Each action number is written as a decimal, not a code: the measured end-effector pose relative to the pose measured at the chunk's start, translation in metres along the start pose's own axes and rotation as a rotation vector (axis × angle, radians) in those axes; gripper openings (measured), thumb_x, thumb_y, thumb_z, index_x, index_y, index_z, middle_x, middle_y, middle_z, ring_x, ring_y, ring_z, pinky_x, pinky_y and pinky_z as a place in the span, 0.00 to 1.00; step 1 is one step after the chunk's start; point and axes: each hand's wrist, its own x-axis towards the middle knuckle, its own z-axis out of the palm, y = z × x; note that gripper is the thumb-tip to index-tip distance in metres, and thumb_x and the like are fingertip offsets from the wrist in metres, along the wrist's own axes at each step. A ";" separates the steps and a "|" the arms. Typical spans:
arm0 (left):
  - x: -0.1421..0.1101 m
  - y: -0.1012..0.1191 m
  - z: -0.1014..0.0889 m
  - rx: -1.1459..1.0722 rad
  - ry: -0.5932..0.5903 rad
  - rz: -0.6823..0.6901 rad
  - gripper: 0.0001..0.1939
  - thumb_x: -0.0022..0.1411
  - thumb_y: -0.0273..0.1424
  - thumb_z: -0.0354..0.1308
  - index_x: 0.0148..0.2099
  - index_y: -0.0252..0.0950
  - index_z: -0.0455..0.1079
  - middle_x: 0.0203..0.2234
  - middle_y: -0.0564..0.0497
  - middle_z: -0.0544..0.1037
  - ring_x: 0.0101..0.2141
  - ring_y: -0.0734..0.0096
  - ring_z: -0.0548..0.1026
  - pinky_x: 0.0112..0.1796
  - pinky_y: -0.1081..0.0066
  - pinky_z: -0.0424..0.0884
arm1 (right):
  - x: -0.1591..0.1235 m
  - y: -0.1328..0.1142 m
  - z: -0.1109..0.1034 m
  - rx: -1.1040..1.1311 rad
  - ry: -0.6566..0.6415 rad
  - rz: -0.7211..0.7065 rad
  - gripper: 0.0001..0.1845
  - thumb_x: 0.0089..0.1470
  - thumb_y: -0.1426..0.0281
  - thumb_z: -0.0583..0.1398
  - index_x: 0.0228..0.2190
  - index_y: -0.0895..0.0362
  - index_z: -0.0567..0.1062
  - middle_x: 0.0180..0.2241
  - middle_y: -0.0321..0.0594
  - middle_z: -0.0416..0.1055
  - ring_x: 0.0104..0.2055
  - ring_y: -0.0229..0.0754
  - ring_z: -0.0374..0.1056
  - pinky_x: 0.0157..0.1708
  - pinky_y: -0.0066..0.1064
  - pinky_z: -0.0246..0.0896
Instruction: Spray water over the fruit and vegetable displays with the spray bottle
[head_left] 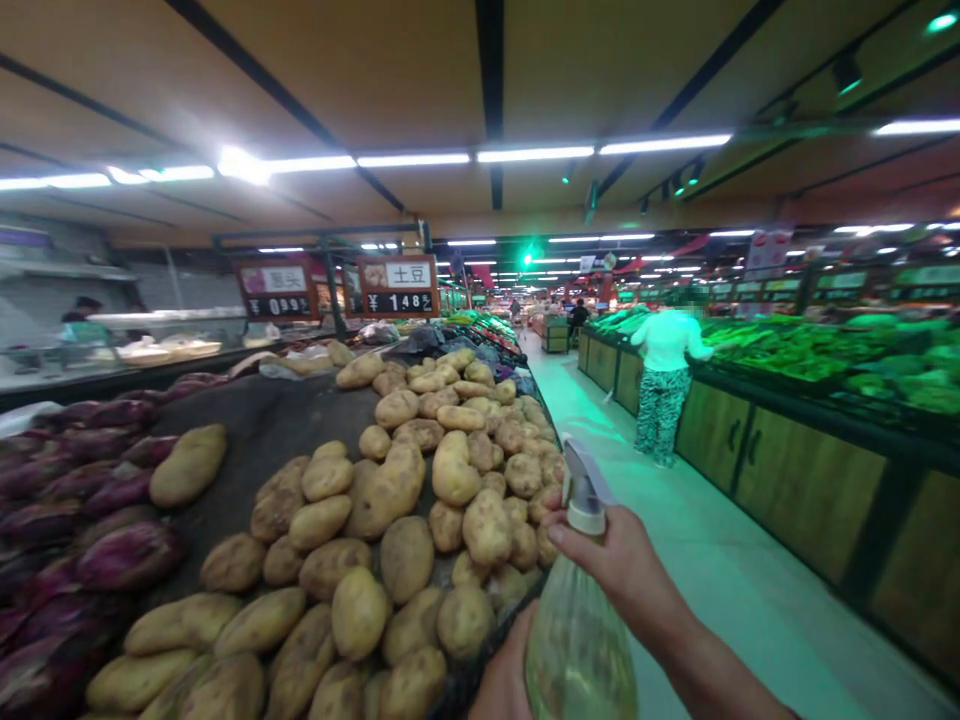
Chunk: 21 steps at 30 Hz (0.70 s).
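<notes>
A dark stand (270, 430) slopes from near left to far centre, with potatoes (390, 520) heaped over its right and near part. Purple sweet potatoes (82, 510) lie along its left edge. The pale floor (720, 560) runs along its right side, between it and the wooden counter (802, 480) of greens (825, 360).

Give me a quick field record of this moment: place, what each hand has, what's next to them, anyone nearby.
place: supermarket produce aisle
right hand: grips the neck of a clear plastic spray bottle, fingers by its white trigger head
left hand: against the bottle's lower body, mostly out of view
beside the hands: heap of brown potatoes on a dark display stand
further left: purple sweet potatoes
signs: red price boards above the heap
nearby: person in white top at the green vegetable counter
</notes>
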 end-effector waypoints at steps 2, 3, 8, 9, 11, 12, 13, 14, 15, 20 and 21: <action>-0.005 0.022 0.003 0.067 0.035 -0.005 0.45 0.49 0.49 0.66 0.62 0.24 0.64 0.55 0.29 0.76 0.57 0.41 0.72 0.60 0.50 0.63 | 0.005 0.000 0.001 0.029 -0.028 0.003 0.14 0.45 0.64 0.66 0.35 0.59 0.77 0.31 0.41 0.80 0.33 0.49 0.75 0.36 0.37 0.69; -0.006 0.033 0.005 0.079 0.049 0.001 0.50 0.43 0.48 0.69 0.62 0.20 0.63 0.56 0.27 0.74 0.57 0.42 0.72 0.60 0.54 0.63 | 0.008 0.000 0.002 0.035 -0.035 0.003 0.14 0.45 0.64 0.66 0.34 0.59 0.77 0.30 0.41 0.79 0.33 0.48 0.74 0.35 0.37 0.69; -0.003 0.059 0.004 0.056 -0.022 -0.024 0.63 0.29 0.41 0.73 0.64 0.15 0.54 0.59 0.23 0.69 0.59 0.41 0.70 0.61 0.58 0.63 | 0.022 -0.003 0.002 -0.004 -0.029 -0.055 0.11 0.44 0.62 0.65 0.26 0.58 0.76 0.26 0.39 0.78 0.30 0.47 0.73 0.33 0.36 0.68; -0.002 0.059 0.002 0.049 -0.040 0.003 0.61 0.32 0.39 0.73 0.65 0.17 0.53 0.59 0.24 0.69 0.59 0.42 0.70 0.61 0.57 0.63 | 0.024 -0.003 0.001 -0.012 -0.028 -0.061 0.11 0.44 0.62 0.65 0.25 0.57 0.76 0.25 0.39 0.77 0.30 0.47 0.73 0.33 0.36 0.69; 0.000 0.054 -0.001 0.047 -0.038 0.034 0.57 0.33 0.35 0.73 0.64 0.20 0.54 0.60 0.28 0.70 0.59 0.45 0.70 0.62 0.59 0.61 | 0.028 -0.004 0.000 -0.022 -0.018 -0.055 0.11 0.44 0.61 0.65 0.24 0.57 0.76 0.25 0.40 0.78 0.31 0.49 0.73 0.32 0.37 0.69; 0.002 0.051 -0.003 0.047 -0.033 0.044 0.56 0.33 0.32 0.73 0.63 0.22 0.55 0.60 0.29 0.70 0.60 0.47 0.69 0.62 0.61 0.61 | 0.030 -0.003 0.000 -0.025 -0.010 -0.052 0.12 0.43 0.60 0.65 0.24 0.57 0.77 0.26 0.41 0.78 0.32 0.50 0.74 0.33 0.37 0.70; 0.003 0.047 -0.004 0.035 -0.020 0.045 0.55 0.32 0.30 0.73 0.63 0.23 0.55 0.60 0.30 0.69 0.60 0.49 0.69 0.62 0.63 0.60 | 0.032 -0.002 0.000 -0.024 0.004 -0.054 0.12 0.43 0.60 0.65 0.25 0.57 0.77 0.28 0.42 0.79 0.33 0.51 0.75 0.34 0.38 0.70; 0.005 0.045 -0.004 0.016 -0.003 0.043 0.56 0.30 0.29 0.74 0.62 0.23 0.56 0.61 0.30 0.69 0.60 0.50 0.68 0.62 0.64 0.61 | 0.034 -0.001 0.000 -0.019 0.019 -0.056 0.12 0.42 0.60 0.66 0.26 0.57 0.78 0.30 0.43 0.80 0.35 0.52 0.75 0.35 0.38 0.70; 0.007 0.043 -0.004 -0.007 0.002 0.040 0.57 0.29 0.29 0.75 0.62 0.23 0.56 0.61 0.30 0.69 0.60 0.50 0.68 0.61 0.64 0.61 | 0.036 0.001 0.000 -0.009 0.028 -0.055 0.13 0.42 0.60 0.66 0.27 0.57 0.78 0.32 0.44 0.80 0.35 0.52 0.76 0.36 0.38 0.71; 0.015 0.042 -0.002 -0.055 -0.017 0.036 0.57 0.29 0.28 0.76 0.62 0.24 0.57 0.59 0.31 0.70 0.59 0.50 0.69 0.61 0.62 0.61 | 0.040 0.007 -0.003 0.108 0.027 -0.039 0.18 0.42 0.61 0.68 0.35 0.58 0.78 0.33 0.43 0.80 0.36 0.52 0.77 0.40 0.40 0.72; 0.016 0.042 -0.001 -0.056 -0.015 0.043 0.56 0.29 0.29 0.76 0.61 0.26 0.58 0.59 0.33 0.71 0.58 0.50 0.70 0.61 0.62 0.62 | 0.040 0.007 -0.003 0.124 0.027 -0.042 0.18 0.42 0.62 0.69 0.35 0.58 0.78 0.33 0.43 0.80 0.37 0.51 0.77 0.40 0.40 0.72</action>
